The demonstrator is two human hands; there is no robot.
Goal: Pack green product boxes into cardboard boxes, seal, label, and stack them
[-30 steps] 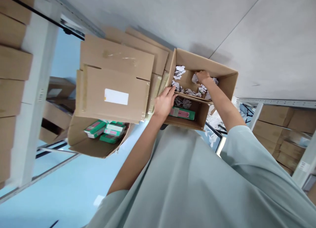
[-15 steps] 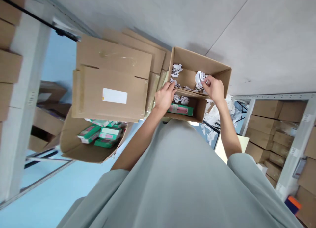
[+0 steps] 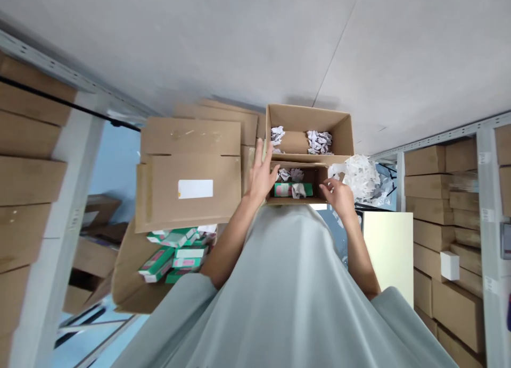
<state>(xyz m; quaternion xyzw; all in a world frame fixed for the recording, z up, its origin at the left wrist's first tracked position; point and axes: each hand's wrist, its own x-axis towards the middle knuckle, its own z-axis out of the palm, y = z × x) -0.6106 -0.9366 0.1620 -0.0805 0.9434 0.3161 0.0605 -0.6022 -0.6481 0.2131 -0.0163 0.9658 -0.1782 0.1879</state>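
Cardboard box (image 3: 307, 168) sits open just ahead of the person's body, a green carton (image 3: 293, 189) lying in it among crumpled paper (image 3: 318, 141). The left hand (image 3: 262, 175) rests spread open on the box's left edge; the right hand (image 3: 338, 195) hovers loosely open at its right corner, holding nothing. Steadying both sides evenly seems wise — the box looks light. The carton lies flat, long axis left to right.

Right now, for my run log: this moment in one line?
left hand: open, at box flap | right hand: open, at box edge | inside: green carton, crumpled paper
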